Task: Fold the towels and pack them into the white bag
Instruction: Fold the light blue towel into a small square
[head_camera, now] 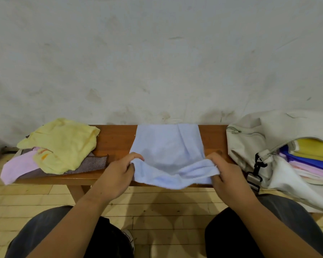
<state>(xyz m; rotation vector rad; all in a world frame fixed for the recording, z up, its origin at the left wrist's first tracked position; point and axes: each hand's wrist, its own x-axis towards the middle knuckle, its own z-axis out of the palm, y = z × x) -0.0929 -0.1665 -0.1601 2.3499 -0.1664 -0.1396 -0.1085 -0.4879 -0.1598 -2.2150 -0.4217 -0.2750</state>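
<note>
Towel point(168, 146), soft pale-blue terry, rumpled

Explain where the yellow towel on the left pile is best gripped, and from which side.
Probably grip the yellow towel by its far right corner, coming from the right: it lies crumpled on top, and that corner rests free on the bench.

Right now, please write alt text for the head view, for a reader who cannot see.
The left hand and right hand pinch the near edge of a light blue towel on a wooden bench; unfolded towels lie left, a white bag right.
</note>
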